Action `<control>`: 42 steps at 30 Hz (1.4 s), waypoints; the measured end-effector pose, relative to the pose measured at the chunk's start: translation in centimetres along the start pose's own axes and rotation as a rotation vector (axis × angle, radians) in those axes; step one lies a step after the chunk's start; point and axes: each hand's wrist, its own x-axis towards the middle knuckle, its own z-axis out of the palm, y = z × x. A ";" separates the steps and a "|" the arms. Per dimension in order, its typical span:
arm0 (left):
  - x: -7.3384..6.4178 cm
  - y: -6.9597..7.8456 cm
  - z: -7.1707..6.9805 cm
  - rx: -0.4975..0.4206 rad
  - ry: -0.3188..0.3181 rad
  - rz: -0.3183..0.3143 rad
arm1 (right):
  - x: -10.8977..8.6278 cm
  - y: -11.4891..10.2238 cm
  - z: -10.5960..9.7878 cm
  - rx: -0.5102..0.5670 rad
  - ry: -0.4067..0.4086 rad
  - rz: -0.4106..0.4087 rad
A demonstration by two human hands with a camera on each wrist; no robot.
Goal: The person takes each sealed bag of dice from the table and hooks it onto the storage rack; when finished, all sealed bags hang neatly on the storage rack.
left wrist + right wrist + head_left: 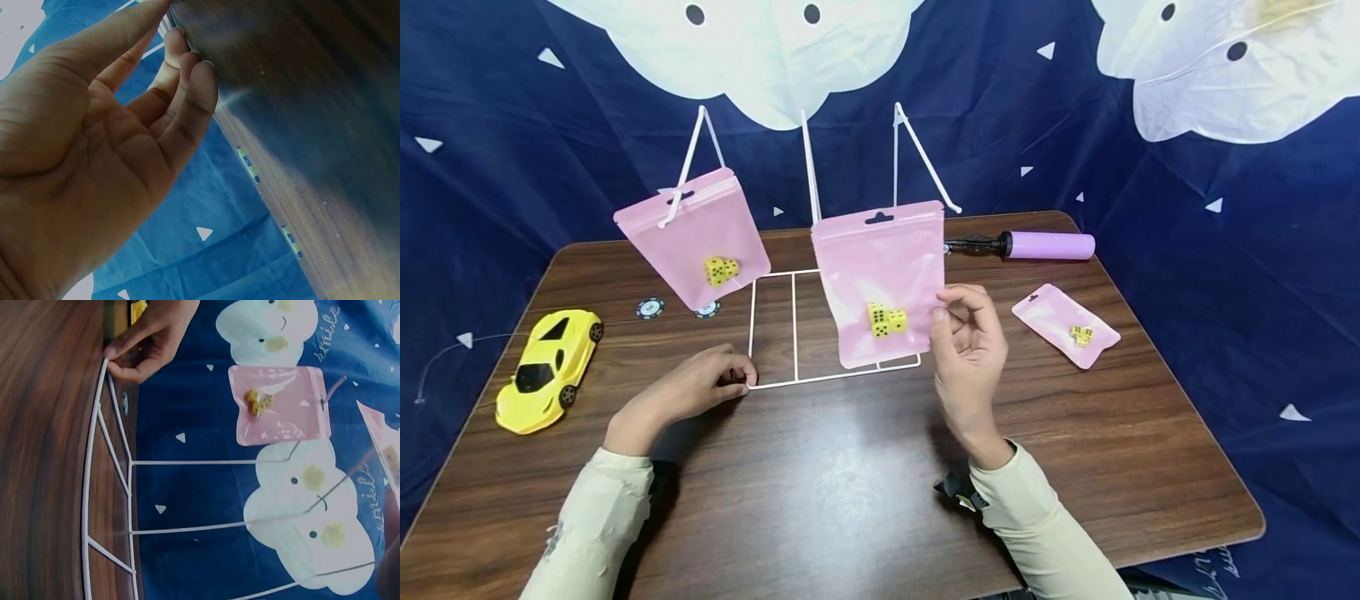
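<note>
A white wire rack stands on the wooden table, its prongs rising at the back. My left hand pinches the near left corner of its base between thumb and fingers. On the left prong hangs a pink zip bag with yellow dice inside. My right hand pinches the right edge of another pink zip bag, held upright in front of the rack with its hang hole at the top. Yellow dice show through it. In the right wrist view, the middle prong's tip is close to this bag.
A third pink bag with dice lies flat at the right. Behind it is a purple hand pump. A yellow toy car stands at the left, near poker chips. A dark blue patterned cloth hangs behind the table.
</note>
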 end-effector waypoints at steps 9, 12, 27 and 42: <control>0.2 0.0 -0.3 0.019 0.007 0.034 | -0.2 -0.2 0.7 -0.004 -0.058 -0.012; 0.2 -0.1 -0.4 0.017 0.005 0.031 | -0.3 -0.2 0.9 0.003 -0.061 -0.007; -0.1 -0.2 0.1 0.002 0.010 0.023 | -1.2 -0.3 2.8 0.057 -0.119 0.016; -0.1 0.1 0.0 0.007 0.016 0.033 | -1.9 0.5 3.5 0.063 -0.106 0.050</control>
